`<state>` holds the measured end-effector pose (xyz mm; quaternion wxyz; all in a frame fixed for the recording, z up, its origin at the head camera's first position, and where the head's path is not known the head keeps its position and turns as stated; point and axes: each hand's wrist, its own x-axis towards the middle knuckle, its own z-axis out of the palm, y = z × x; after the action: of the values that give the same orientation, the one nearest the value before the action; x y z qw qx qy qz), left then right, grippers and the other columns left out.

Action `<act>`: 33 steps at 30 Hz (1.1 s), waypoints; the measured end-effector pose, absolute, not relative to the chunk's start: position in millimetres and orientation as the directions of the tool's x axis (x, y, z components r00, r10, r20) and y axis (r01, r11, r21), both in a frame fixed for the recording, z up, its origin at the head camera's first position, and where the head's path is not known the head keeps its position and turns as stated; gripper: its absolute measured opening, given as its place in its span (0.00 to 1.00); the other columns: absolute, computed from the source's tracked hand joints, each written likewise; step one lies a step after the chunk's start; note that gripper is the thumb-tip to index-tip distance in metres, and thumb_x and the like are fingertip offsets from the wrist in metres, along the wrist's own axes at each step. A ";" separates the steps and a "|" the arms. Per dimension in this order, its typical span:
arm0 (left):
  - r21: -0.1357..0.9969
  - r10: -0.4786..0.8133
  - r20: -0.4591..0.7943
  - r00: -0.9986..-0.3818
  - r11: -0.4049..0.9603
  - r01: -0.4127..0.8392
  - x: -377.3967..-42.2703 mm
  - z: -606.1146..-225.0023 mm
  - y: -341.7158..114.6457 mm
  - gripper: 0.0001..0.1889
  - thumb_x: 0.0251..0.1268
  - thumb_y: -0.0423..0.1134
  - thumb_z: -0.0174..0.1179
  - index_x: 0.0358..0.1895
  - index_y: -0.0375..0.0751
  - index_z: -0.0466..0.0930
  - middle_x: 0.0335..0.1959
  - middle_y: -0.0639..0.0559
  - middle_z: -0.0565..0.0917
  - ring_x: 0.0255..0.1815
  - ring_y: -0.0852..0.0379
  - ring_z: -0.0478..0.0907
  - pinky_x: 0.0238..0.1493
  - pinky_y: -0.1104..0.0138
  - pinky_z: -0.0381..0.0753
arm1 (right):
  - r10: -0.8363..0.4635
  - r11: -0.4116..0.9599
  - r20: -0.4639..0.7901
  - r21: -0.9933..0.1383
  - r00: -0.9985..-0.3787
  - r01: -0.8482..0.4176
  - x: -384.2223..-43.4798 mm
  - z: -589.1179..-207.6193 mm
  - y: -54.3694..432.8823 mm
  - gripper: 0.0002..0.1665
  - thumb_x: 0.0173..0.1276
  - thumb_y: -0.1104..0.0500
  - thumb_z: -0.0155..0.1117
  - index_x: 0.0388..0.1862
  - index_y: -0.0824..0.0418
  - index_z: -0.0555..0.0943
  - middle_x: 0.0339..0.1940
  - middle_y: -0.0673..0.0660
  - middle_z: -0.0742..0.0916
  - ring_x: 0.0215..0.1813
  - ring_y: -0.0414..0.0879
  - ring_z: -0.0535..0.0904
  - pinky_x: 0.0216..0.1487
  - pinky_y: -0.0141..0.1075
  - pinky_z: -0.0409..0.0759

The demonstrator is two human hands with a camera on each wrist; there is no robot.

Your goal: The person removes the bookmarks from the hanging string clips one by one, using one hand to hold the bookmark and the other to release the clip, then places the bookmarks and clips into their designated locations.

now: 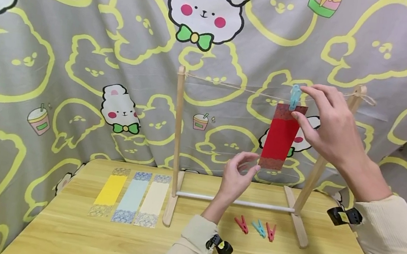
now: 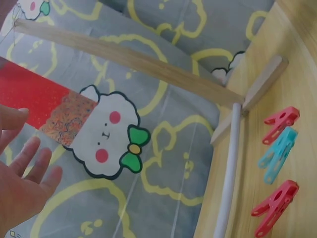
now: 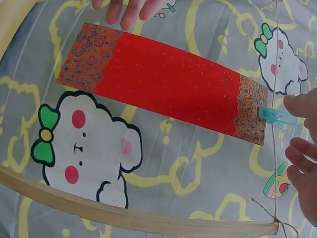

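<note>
A red paper card (image 1: 279, 142) with patterned bands at both ends hangs from the twine, with a light-blue clothespin (image 1: 295, 97) clamped over its top edge. Beside the clothespin is my right hand (image 1: 336, 125); in the right wrist view its thumb and fingers (image 3: 301, 148) are spread apart just off the pin. My left hand (image 1: 237, 176) is near the card's lower left corner, fingers loosely bent with nothing between them. The left wrist view shows these fingers (image 2: 37, 166) separated from the card's patterned end (image 2: 69, 118).
The twine (image 1: 233, 86) runs between two wooden posts (image 1: 177, 127) joined by a white rod (image 1: 255, 204). Yellow (image 1: 111, 190), pale blue (image 1: 132, 197) and cream cards (image 1: 153, 203) lie left on the table (image 1: 65, 233). Two red clothespins (image 1: 241, 224) and a blue one (image 1: 259, 228) lie in front.
</note>
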<state>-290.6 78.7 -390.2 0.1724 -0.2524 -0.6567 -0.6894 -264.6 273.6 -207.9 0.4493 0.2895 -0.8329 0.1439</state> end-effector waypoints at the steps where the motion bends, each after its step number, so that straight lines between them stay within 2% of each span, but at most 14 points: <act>1: 0.820 0.098 0.572 -0.814 -0.074 0.568 -290.3 -390.2 79.6 0.14 0.66 0.26 0.66 0.54 0.35 0.84 0.53 0.46 0.87 0.59 0.54 0.82 0.61 0.58 0.81 | -0.350 0.792 0.829 0.013 -0.437 -0.610 -265.3 -207.3 273.9 0.37 0.62 0.66 0.76 0.70 0.64 0.76 0.65 0.67 0.78 0.66 0.63 0.73 0.66 0.57 0.74; 7: 0.809 0.130 0.588 -0.799 -0.065 0.584 -289.3 -387.6 85.7 0.14 0.67 0.24 0.63 0.53 0.37 0.84 0.55 0.50 0.86 0.63 0.62 0.78 0.63 0.60 0.79 | -0.346 0.801 0.806 -0.012 -0.480 -0.598 -269.3 -204.3 274.4 0.34 0.65 0.66 0.73 0.70 0.63 0.75 0.66 0.66 0.78 0.66 0.62 0.73 0.60 0.61 0.77; 13: 0.787 0.132 0.614 -0.778 -0.042 0.615 -289.4 -390.8 90.2 0.14 0.67 0.24 0.63 0.53 0.38 0.84 0.52 0.48 0.86 0.58 0.56 0.82 0.61 0.57 0.81 | -0.346 0.803 0.785 -0.036 -0.514 -0.595 -271.7 -201.1 273.0 0.33 0.68 0.66 0.71 0.72 0.61 0.74 0.68 0.65 0.77 0.68 0.62 0.72 0.60 0.62 0.77; 17: 0.751 0.144 0.657 -0.740 -0.046 0.658 -288.8 -394.1 93.7 0.15 0.67 0.22 0.63 0.54 0.37 0.84 0.51 0.46 0.86 0.54 0.52 0.84 0.60 0.54 0.83 | -0.353 0.801 0.776 -0.038 -0.523 -0.598 -273.1 -198.6 272.2 0.34 0.69 0.66 0.69 0.73 0.61 0.73 0.68 0.64 0.77 0.67 0.62 0.72 0.59 0.61 0.77; 24: 0.691 0.148 0.720 -0.678 -0.059 0.720 -283.0 -393.9 95.2 0.18 0.63 0.16 0.61 0.53 0.34 0.82 0.48 0.44 0.85 0.46 0.51 0.87 0.52 0.65 0.86 | -0.361 0.796 0.764 -0.047 -0.535 -0.604 -274.8 -196.4 267.9 0.33 0.70 0.66 0.68 0.74 0.61 0.72 0.67 0.65 0.78 0.65 0.61 0.74 0.58 0.61 0.79; 29: 0.683 0.121 0.728 -0.674 -0.056 0.728 -280.6 -393.3 96.9 0.20 0.61 0.14 0.61 0.53 0.34 0.82 0.48 0.44 0.86 0.43 0.53 0.86 0.46 0.66 0.88 | -0.356 0.775 0.761 -0.083 -0.541 -0.626 -277.1 -193.8 266.6 0.31 0.73 0.67 0.63 0.74 0.65 0.70 0.62 0.68 0.80 0.61 0.62 0.76 0.56 0.60 0.78; 33: 0.681 0.116 0.731 -0.672 -0.055 0.731 -279.7 -392.8 97.4 0.21 0.59 0.12 0.61 0.52 0.34 0.82 0.48 0.44 0.87 0.44 0.54 0.86 0.45 0.67 0.87 | -0.350 0.776 0.743 -0.111 -0.571 -0.621 -279.7 -190.4 266.3 0.29 0.76 0.66 0.59 0.74 0.67 0.69 0.58 0.70 0.81 0.57 0.64 0.77 0.55 0.62 0.78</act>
<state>-279.7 97.4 -392.8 0.2373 -0.3279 -0.6452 -0.6480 -279.7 266.3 -190.4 0.3692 0.2800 -0.8670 0.1833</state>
